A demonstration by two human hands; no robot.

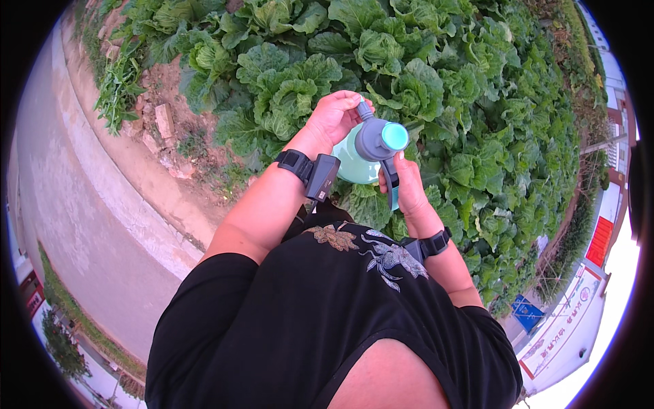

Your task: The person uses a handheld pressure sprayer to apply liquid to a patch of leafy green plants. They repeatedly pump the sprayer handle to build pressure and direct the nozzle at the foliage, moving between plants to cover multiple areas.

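Observation:
A hand-pump pressure sprayer is held up in front of me, with a translucent mint-green tank (355,158), a grey head (374,140) and a round turquoise pump knob (395,136). My left hand (337,112) has its thumb and fingers at the grey nozzle (365,110), which points away from me. The grey handle with a turquoise part (392,186) is gripped by my right hand (409,184). My right thumb lies just below the knob. Some fingers of both hands are hidden behind the sprayer.
Dense leafy cabbages (383,51) grow beneath and beyond the sprayer. To the left are bare soil with broken bricks (164,121) and a concrete road (97,168). A black device (323,176) is strapped to my left wrist, another (431,244) to my right.

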